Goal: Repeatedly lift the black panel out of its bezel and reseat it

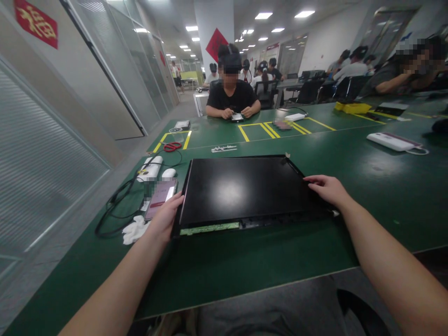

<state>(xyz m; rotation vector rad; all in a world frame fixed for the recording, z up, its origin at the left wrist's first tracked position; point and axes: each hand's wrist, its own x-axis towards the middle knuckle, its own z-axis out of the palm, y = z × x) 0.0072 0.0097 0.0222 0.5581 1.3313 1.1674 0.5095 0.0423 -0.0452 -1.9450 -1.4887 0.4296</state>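
A flat black display panel (241,189) in a thin dark frame faces up in front of me, tilted a little above the green table (266,261). A strip of green circuit board (210,228) runs along the left part of its near edge. My left hand (164,217) grips the panel's left edge, most of its fingers hidden beneath or behind the frame. On the right edge, my right hand (327,189) is closed, thumb and fingers pinching the frame. Small pale tabs show at the far right and near right corners.
Left of the panel lie a phone (161,198), crumpled white tissue (135,229), a white mouse (169,173), a white power bank (150,168) and black cables (119,205). Red-handled scissors (172,147) lie beyond. A person (233,95) sits opposite; a white device (392,141) rests at right.
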